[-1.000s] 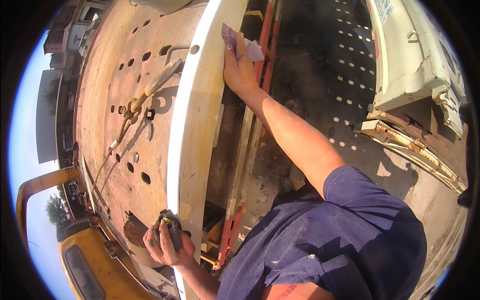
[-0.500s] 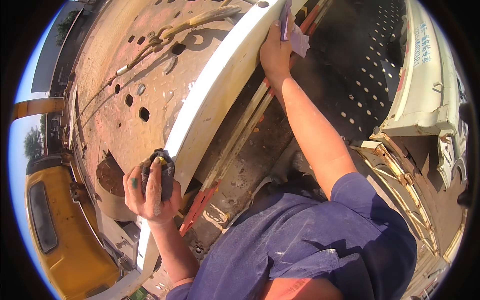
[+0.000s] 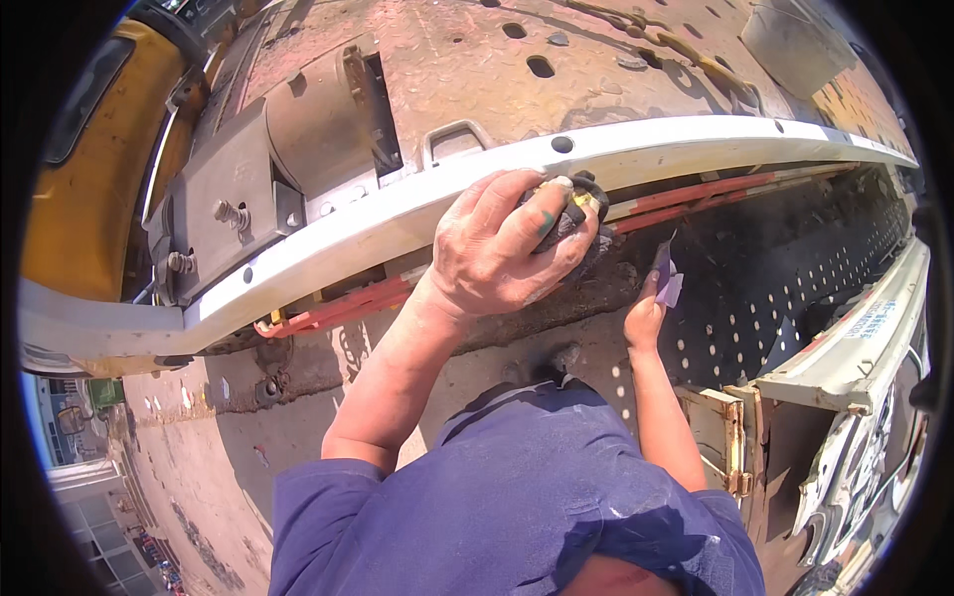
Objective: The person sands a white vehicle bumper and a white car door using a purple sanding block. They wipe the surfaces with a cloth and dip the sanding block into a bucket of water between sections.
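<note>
My left hand [image 3: 497,248] is closed round a crumpled dark grey rag or glove [image 3: 594,243] with a yellow patch on it. It is up against the near side of the long white painted rail [image 3: 686,137], which runs along the edge of a rusty metal deck. My right hand [image 3: 644,320] is away from the rail, closer to my body. Between its thumb and fingers it grips a folded purple sheet [image 3: 668,278] that looks like sandpaper. The left fingers partly hide the grey bundle.
Beyond the rail lies the rusty deck [image 3: 606,60] with holes and a chain [image 3: 666,38]. Red and white striped bars [image 3: 696,199] run beneath the rail. A yellow vehicle cab [image 3: 99,169] stands at far left, and a pale metal panel [image 3: 845,328] at right.
My view has turned, so the rail now lies across it. My left hand has moved along the rail with the grey bundle. My right hand has come off the rail, still holding the purple sheet.
</note>
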### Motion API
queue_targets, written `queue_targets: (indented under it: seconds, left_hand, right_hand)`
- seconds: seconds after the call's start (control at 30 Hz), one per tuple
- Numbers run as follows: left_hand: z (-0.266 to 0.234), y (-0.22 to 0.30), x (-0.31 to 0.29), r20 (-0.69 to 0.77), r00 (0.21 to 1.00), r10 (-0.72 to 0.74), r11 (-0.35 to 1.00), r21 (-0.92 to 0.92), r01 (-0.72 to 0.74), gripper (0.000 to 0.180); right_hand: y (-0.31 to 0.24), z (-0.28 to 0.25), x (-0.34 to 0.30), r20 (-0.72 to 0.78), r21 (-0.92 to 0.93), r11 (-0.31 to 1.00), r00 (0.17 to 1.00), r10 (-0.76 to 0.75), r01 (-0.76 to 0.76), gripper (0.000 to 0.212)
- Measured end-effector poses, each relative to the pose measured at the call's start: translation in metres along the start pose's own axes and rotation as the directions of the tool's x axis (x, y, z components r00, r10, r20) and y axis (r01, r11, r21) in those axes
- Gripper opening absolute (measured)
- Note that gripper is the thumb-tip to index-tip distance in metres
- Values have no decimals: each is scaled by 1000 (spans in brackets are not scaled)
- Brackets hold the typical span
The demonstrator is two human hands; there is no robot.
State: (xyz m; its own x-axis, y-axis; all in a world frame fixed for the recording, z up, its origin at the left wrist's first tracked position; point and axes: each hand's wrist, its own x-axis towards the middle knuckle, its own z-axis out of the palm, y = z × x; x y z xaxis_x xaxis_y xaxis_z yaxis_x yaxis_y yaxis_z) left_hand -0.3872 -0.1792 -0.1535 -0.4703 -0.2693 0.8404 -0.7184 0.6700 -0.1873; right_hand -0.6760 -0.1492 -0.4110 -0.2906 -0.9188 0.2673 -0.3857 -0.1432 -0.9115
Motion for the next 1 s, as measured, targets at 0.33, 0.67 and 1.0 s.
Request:
queue_targets:
  seconds: [0.33, 0.67, 1.0]
  left_hand:
    - [-241, -37, -257, -727, -231, -646, 373, -566, 735, 50]
    - [-404, -179, -356, -790, -199, -580, 221, -388, 895, 71]
    - [-246, -76, -303, -631, 434, -643, 287, 327, 900, 62]
  right_hand:
    - [150, -146, -80, -158, 289, 538, 515, 843, -792, 54]
    - [259, -121, -71, 377, -332, 904, 841, 388, -269, 72]
    - [204, -50, -71, 223, -315, 538, 491, 843, -782, 65]
